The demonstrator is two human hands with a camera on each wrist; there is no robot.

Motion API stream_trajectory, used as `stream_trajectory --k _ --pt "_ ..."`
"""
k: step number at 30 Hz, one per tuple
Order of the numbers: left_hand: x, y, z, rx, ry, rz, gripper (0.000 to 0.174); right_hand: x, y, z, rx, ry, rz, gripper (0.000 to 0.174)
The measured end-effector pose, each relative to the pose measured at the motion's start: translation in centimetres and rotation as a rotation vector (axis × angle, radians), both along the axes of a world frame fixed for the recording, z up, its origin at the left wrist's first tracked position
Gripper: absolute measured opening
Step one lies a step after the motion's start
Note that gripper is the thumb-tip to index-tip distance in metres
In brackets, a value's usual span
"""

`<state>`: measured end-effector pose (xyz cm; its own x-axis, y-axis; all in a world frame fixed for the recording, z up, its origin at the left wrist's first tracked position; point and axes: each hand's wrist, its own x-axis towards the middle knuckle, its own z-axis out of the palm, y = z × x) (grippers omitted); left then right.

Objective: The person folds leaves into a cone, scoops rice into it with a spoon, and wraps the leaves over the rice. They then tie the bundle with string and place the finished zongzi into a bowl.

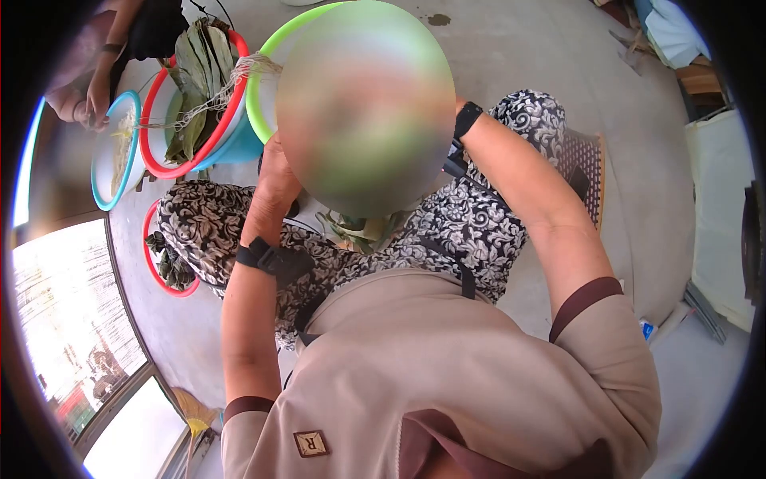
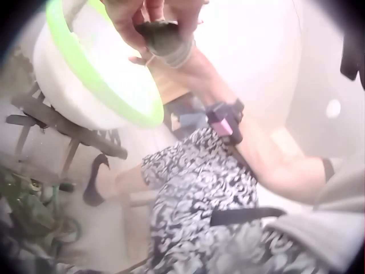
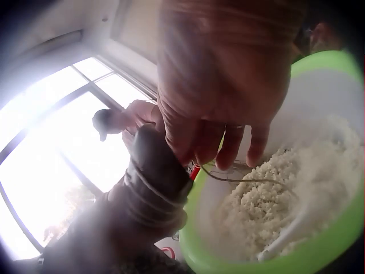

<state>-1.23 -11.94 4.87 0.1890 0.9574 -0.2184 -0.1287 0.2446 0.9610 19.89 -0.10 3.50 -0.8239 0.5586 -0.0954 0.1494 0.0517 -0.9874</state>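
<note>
A leaf-wrapped rice dumpling (image 3: pixel 153 162), bound with several turns of string, is gripped by my left hand (image 1: pixel 278 172). In the right wrist view my right hand (image 3: pixel 222 80) comes down over it, its fingers pinching the string (image 3: pixel 245 180). The string's loose end trails across a green-rimmed basin (image 3: pixel 199 240). White rice (image 3: pixel 256 200) fills the basin, with a white spoon (image 3: pixel 285 237) lying in it. The dumpling (image 2: pixel 162 37) shows dark at the top of the left wrist view. A round blur covers both hands' fingers in the head view.
Left of the basin stands a red-rimmed basin (image 1: pixel 146 132) with long leaves (image 1: pixel 203 60) and a bunch of strings (image 1: pixel 227 92). Beyond it is a blue-rimmed basin (image 1: pixel 96 160) near another person's hand (image 1: pixel 97 108). Wrapped dumplings (image 1: pixel 171 267) fill a red-rimmed container by my left knee.
</note>
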Motion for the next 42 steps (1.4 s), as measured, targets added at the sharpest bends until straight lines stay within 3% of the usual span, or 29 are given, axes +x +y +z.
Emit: stream_trajectory --k 2,8,11,12,13,14,17,18,19,22,31,34,39,42 --pt "-0.2 0.4 -0.2 -0.128 -0.430 0.061 0.021 0.3 -0.9 0.1 -0.182 -0.016 -0.028 0.019" --pt "-1.5 1.8 -3.2 -0.155 -0.544 0.320 0.016 -0.3 -3.3 -0.1 -0.020 -0.176 -0.199 0.021" --pt "-1.4 1.8 -3.8 -0.093 -0.190 0.412 0.024 -0.4 -5.5 2.3 0.158 -0.301 -0.256 0.017" --pt "-1.0 1.7 -3.4 -0.092 -0.194 0.414 0.024 -0.5 -6.1 2.8 0.238 -0.257 -0.295 0.017" --pt "-0.8 1.4 -3.1 0.015 0.129 0.401 0.028 -0.6 -6.5 3.1 0.318 -0.213 -0.333 0.017" --pt "-0.4 1.1 -2.7 0.121 0.452 0.381 0.032 -0.8 -6.6 3.0 0.318 -0.216 -0.330 0.017" --pt "1.7 -0.1 -1.1 0.296 0.628 0.362 0.040 -1.6 -7.0 2.5 0.342 -0.074 -0.443 0.018" --pt "2.1 -0.3 -0.9 0.353 0.746 0.339 0.041 -1.8 -7.2 2.5 0.075 -0.016 -0.478 0.017" --pt "2.2 -0.4 -0.9 0.330 0.773 0.295 0.043 -1.9 -7.5 2.5 -0.194 0.041 -0.504 0.017" --pt "2.4 -0.8 -0.8 0.223 0.814 0.201 0.046 -2.2 -8.1 2.1 -0.342 0.161 -0.524 0.017" --pt "2.5 -1.6 -1.2 0.333 0.984 0.065 0.035 -2.6 -8.3 -0.1 -0.102 -0.059 -0.446 0.013" --pt "1.5 -1.2 -1.3 0.309 0.991 -0.039 0.031 -2.5 -8.3 -0.6 -0.081 0.061 -0.390 0.012" --pt "-1.0 -0.4 -2.1 0.315 0.647 -0.224 0.023 -1.7 -8.3 0.1 -0.096 -0.074 -0.403 0.014" --pt "-1.3 0.1 -1.6 0.439 0.766 -0.272 0.020 -1.9 -8.4 0.0 -0.095 -0.050 -0.419 0.013"
